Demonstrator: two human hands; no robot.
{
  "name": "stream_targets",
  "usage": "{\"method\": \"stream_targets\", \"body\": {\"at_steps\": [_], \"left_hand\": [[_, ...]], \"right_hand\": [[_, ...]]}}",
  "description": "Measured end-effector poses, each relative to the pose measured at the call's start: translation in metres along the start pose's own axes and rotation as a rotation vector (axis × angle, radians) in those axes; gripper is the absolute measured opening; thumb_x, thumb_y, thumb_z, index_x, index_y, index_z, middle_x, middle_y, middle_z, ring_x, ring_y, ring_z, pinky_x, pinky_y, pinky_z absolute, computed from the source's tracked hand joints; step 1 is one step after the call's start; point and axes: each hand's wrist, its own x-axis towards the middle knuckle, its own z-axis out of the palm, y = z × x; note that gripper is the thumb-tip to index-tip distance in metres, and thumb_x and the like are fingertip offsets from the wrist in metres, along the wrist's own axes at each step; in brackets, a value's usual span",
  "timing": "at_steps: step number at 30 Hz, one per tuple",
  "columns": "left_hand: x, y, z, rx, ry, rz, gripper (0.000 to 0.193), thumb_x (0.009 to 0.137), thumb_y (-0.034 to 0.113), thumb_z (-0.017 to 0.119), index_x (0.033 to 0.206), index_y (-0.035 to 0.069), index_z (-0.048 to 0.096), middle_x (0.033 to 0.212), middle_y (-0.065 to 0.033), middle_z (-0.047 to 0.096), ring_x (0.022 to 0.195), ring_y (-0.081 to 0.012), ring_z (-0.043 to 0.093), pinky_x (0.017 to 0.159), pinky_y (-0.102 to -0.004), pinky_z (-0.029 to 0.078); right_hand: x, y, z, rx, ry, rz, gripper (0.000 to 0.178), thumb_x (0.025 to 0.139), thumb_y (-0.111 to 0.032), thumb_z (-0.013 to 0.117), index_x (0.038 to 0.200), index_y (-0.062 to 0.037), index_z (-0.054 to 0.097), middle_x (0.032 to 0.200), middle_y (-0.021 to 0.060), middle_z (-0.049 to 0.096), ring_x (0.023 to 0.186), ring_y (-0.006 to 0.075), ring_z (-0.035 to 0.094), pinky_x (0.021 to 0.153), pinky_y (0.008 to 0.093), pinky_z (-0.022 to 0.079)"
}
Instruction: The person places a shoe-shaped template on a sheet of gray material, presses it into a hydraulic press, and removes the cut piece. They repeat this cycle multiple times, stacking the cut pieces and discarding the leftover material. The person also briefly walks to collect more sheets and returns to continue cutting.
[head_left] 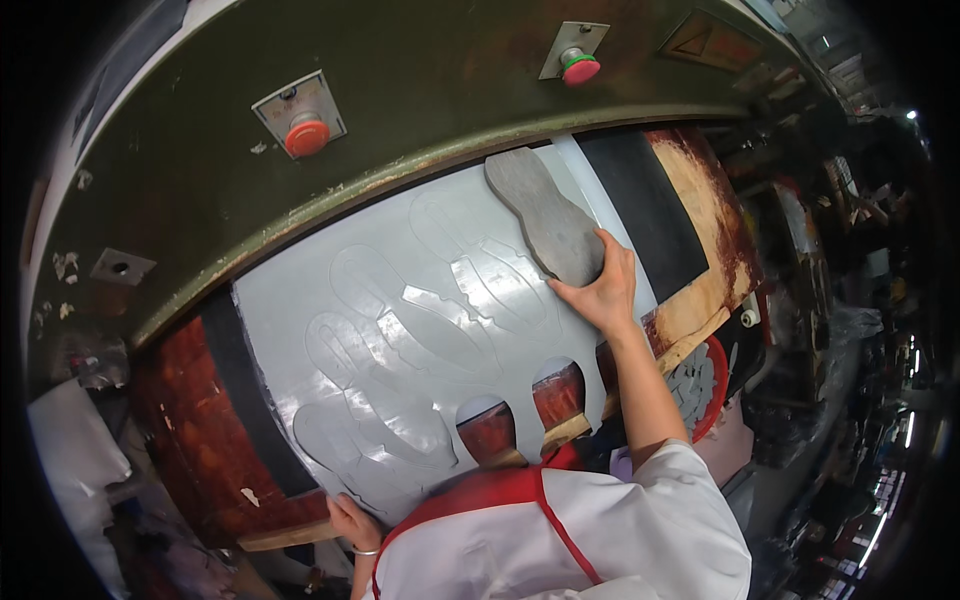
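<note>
Grey block (545, 212) extends beyond right grip (608, 290).

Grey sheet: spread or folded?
Spread: the sheet shows one broad face, no fold visible, the block over its far right part; the person's clothes hide some of its near edge.

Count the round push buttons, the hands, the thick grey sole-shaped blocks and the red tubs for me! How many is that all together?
Round push buttons: 2
Hands, one left hand and one right hand: 2
Thick grey sole-shaped block: 1
Red tub: 1
Total: 6
</note>
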Motion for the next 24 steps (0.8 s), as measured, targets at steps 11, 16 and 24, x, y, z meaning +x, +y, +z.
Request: {"method": "stream_targets", "body": {"at_steps": [11, 16, 24], "left_hand": [[0.003, -0.010, -0.027, 0.142, 0.094, 0.106, 0.031, 0.097, 0.021, 0.049, 0.074, 0.000, 0.047, 0.056, -0.0174, 0.042, 0.047, -0.0268, 0.037, 0.047, -0.0389, 0.032], [-0.014, -0.009, -0.038, 0.186, 0.142, 0.129, 0.039, 0.099, 0.029, 0.050, 0.074, -0.001, 0.047, 0.055, -0.0106, 0.039, 0.053, -0.0138, 0.033, 0.049, -0.0340, 0.031], [-0.017, -0.035, -0.071, 0.211, 0.081, 0.200, 0.033, 0.098, 0.027, 0.049, 0.088, -0.003, 0.060, 0.066, -0.0195, 0.058, 0.056, -0.0229, 0.050, 0.055, -0.0394, 0.041]], "right_hand": [[0.040, -0.037, -0.040, 0.075, 0.523, -0.135, 0.087, 0.088, -0.044, 0.058, 0.144, 0.0090, 0.017, 0.142, 0.0348, 0.027, 0.131, 0.0473, 0.027, 0.110, 0.0496, 0.021], [-0.016, -0.055, -0.059, 0.169, 0.539, -0.046, 0.095, 0.088, -0.046, 0.057, 0.145, 0.0095, 0.005, 0.145, 0.0402, 0.008, 0.135, 0.0532, 0.013, 0.112, 0.0533, 0.013], [-0.086, -0.026, -0.083, 0.189, 0.439, -0.069, 0.095, 0.086, -0.047, 0.060, 0.146, 0.0065, 0.010, 0.147, 0.0371, 0.013, 0.135, 0.0507, 0.019, 0.112, 0.0520, 0.018]]}}
